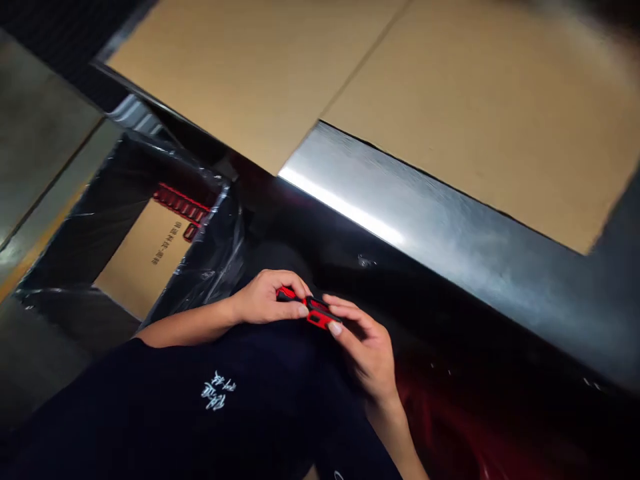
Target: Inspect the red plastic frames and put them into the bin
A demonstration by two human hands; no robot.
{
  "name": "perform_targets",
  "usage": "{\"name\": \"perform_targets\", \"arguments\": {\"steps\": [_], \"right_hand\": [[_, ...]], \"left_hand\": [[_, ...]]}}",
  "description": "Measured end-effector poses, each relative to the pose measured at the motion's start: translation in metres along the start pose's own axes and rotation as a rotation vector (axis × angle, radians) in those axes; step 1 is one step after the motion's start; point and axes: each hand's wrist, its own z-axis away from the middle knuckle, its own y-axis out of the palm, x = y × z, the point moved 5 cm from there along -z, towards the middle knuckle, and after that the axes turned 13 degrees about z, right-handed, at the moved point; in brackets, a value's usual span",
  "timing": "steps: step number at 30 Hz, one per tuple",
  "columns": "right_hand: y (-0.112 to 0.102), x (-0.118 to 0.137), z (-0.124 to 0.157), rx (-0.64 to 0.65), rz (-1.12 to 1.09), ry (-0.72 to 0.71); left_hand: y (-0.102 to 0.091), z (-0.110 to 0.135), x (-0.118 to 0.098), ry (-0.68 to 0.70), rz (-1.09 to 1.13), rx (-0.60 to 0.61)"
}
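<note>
My left hand (pixel 270 298) is closed in a pinch around a small red and black plastic part (pixel 319 313), low in front of my dark shirt. Its thumb lies along the near side, and some red and black shows between its fingers. From the other end, my right hand (pixel 367 340) grips the same part between thumb and fingertips. The part has a dark slot in its red side and black along its upper edge. Whether it is one piece or two pieces fitted together, I cannot tell.
A bin lined with black plastic (pixel 210 273) stands on the floor at left. Inside are a cardboard sheet (pixel 145 260) and a row of red parts (pixel 181 202). Ahead is a metal table (pixel 345 180) bearing large cardboard sheets (pixel 465 127), its edge running diagonally rightward.
</note>
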Motion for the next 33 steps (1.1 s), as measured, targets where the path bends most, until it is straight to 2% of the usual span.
{"name": "perform_targets", "arguments": {"steps": [3,5,9,11,13,14,15,17,18,20,22,24,27,30,33], "right_hand": [[0.006,0.014,-0.01,0.115,0.231,-0.171],[0.019,0.024,-0.018,0.181,0.331,-0.284],[0.052,0.041,-0.033,0.253,0.423,-0.413],[0.066,0.045,-0.039,0.293,0.427,-0.43],[0.074,0.045,-0.045,0.336,0.418,-0.419],[0.075,0.042,-0.048,0.35,0.414,-0.399],[0.074,0.038,-0.052,0.347,0.41,-0.366],[0.066,0.026,-0.059,0.293,0.397,-0.269],[0.061,0.019,-0.061,0.249,0.384,-0.209],[0.05,0.004,-0.064,0.159,0.358,-0.092],[0.042,-0.007,-0.062,0.088,0.342,-0.008],[0.036,-0.014,-0.058,0.042,0.337,0.034],[0.033,-0.018,-0.051,0.013,0.337,0.051],[0.031,-0.018,-0.048,0.003,0.326,0.044],[0.032,-0.017,-0.048,0.004,0.311,0.029]], "left_hand": [[-0.009,0.004,-0.006,-0.166,-0.154,0.137],[-0.015,0.01,-0.013,-0.192,-0.248,0.176],[-0.034,0.024,-0.03,-0.102,-0.379,0.127],[-0.053,0.036,-0.04,-0.035,-0.414,0.103],[-0.092,0.051,-0.047,-0.003,-0.438,-0.028],[-0.12,0.06,-0.046,-0.031,-0.454,-0.166],[-0.153,0.072,-0.043,-0.097,-0.486,-0.35],[-0.223,0.101,-0.025,-0.355,-0.505,-0.789],[-0.251,0.113,-0.013,-0.436,-0.509,-0.892],[-0.293,0.128,0.015,-0.562,-0.502,-0.991],[-0.319,0.137,0.046,-0.7,-0.473,-1.039],[-0.329,0.141,0.074,-0.807,-0.436,-1.058],[-0.33,0.138,0.1,-0.879,-0.37,-1.045],[-0.323,0.132,0.109,-0.88,-0.296,-1.004],[-0.315,0.127,0.103,-0.845,-0.227,-1.002]]}}
